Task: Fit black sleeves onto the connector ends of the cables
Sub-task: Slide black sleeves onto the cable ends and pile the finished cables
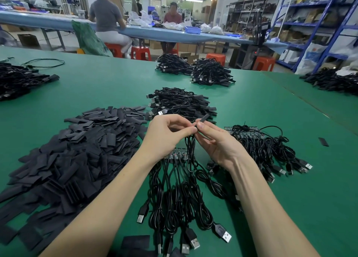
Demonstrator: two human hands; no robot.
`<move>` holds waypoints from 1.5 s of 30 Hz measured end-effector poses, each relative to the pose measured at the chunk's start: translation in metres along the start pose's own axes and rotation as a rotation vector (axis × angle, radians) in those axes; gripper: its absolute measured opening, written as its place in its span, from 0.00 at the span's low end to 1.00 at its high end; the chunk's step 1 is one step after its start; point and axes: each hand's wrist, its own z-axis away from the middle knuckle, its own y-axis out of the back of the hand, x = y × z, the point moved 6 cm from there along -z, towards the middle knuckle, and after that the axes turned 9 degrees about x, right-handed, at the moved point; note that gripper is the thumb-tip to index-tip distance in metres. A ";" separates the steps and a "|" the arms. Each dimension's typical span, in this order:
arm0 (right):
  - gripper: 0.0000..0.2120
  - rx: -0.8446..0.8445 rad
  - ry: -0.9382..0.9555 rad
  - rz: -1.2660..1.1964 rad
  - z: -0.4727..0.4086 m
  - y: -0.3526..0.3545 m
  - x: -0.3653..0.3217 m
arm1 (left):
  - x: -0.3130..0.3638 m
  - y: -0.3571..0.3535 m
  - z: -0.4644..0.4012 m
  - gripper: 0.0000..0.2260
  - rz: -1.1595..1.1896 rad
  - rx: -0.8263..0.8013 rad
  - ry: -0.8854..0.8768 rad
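Both hands meet above the green table (261, 109). My left hand (166, 134) pinches the end of a black cable (190, 152) that hangs down in loops. My right hand (215, 142) pinches a black sleeve (203, 118) between thumb and forefinger, angled up and to the right, right at the cable's end. The connector itself is hidden by my fingers. A big heap of flat black sleeves (77, 156) lies to the left. Coiled cables with USB plugs (180, 204) lie below my hands.
A bundle of cables with small circuit boards (267, 146) lies to the right, a cable pile (182, 103) sits behind my hands, and further piles (193, 68) are farther back. One loose sleeve (323, 141) lies at right. People sit at a blue bench behind.
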 end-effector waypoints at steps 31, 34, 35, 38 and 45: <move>0.11 0.097 0.262 0.008 0.007 -0.001 -0.018 | -0.004 -0.002 0.000 0.04 -0.025 -0.012 0.012; 0.11 0.150 0.276 -0.020 0.006 0.005 -0.022 | -0.007 -0.004 0.001 0.12 -0.137 -0.026 0.079; 0.12 0.173 0.281 -0.035 0.006 0.007 -0.023 | -0.008 -0.006 0.001 0.16 -0.217 -0.051 0.111; 0.13 0.229 0.301 -0.108 0.007 0.011 -0.027 | -0.010 -0.015 0.004 0.16 -0.303 -0.118 0.191; 0.08 0.449 0.324 -0.016 0.003 0.037 -0.033 | 0.038 -0.008 -0.052 0.12 -0.452 0.043 -0.134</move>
